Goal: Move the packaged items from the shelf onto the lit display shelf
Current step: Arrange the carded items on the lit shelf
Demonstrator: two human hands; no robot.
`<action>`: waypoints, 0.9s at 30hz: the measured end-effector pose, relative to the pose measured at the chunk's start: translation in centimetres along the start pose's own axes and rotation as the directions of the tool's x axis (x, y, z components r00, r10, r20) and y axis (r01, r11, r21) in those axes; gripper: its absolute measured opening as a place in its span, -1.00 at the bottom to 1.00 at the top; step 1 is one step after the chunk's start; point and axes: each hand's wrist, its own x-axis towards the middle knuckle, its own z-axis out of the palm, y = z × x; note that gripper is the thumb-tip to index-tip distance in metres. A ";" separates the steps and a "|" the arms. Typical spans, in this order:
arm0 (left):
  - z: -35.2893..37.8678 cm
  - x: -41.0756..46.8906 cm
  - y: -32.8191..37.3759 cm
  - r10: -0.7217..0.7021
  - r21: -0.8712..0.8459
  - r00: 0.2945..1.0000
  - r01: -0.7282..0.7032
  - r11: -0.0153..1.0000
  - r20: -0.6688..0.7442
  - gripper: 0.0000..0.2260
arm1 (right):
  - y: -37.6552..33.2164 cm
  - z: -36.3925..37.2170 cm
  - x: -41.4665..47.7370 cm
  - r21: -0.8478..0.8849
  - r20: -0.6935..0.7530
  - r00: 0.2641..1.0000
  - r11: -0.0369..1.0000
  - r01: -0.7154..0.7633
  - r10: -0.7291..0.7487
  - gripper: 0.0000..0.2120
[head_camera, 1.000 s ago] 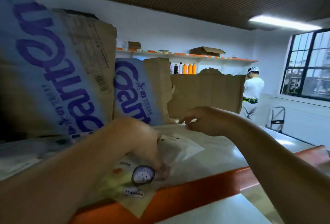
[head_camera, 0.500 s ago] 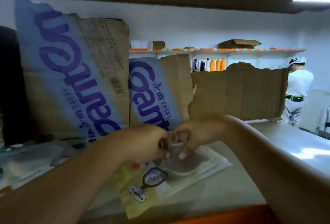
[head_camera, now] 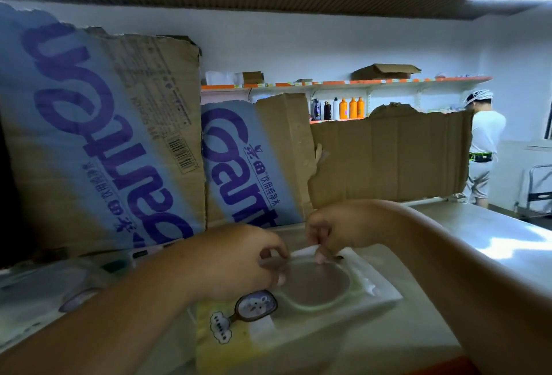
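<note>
- Both hands have closed on one packet: a second ago the right hand hung apart in the air, and the shelf's orange front edge, plain then, has slipped almost out of view at the bottom.
- Yellow packet [head_camera: 236, 341] lies nearest on the shelf [head_camera: 448, 258], flat and printed with a cartoon hand-mirror. Its near end is blurred and partly under the left forearm.
- Packet [head_camera: 325, 285], clear film over a round brownish disc with a pale green rim, lies across the yellow packet's far end, touching it.
- Left hand [head_camera: 236, 261]: grip narrow, fingers curled onto the packet's left edge. The pinch itself is half hidden by the knuckles.
- Right hand [head_camera: 337, 228]: grip narrow, fingertips [head_camera: 319, 258] nipping the film at the far edge, which lifts a little.
- Handling, as a judgement: light, thin, floppy, with slick film, and the disc looks like the only stiff part. Best taken by the sealed border with a pinch, or flat under the disc. It may slide, or drag its neighbour along.
- Left of the hands, more wrapped items [head_camera: 44, 300] lie blurred, and I cannot tell what they are.
- Behind stand printed boxes [head_camera: 104, 135] and torn cardboard [head_camera: 388, 153], hiding the shelf's back.
- Farther off are a far shelf [head_camera: 328, 84] with bottles [head_camera: 352, 107], and a person [head_camera: 482, 147] facing away.
- No lit display shelf can be made out.
</note>
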 end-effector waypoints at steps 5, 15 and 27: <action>0.0 -0.3 0.2 0.025 -0.076 0.999 -0.028 0.997 -0.034 -0.69 | 1.1 0.1 0.8 -0.008 -0.115 0.993 1.000 0.012 -0.012 -0.97; -0.2 -0.8 0.5 0.066 0.008 0.997 -0.065 0.998 -0.028 0.01 | 3.9 -1.5 1.4 0.265 -0.447 0.869 0.959 -0.098 0.212 -0.76; -1.1 -0.6 0.0 0.258 0.120 0.902 -0.230 0.966 -0.347 -0.34 | 5.6 -1.1 0.6 0.579 -0.355 0.870 0.811 -0.083 0.342 -0.79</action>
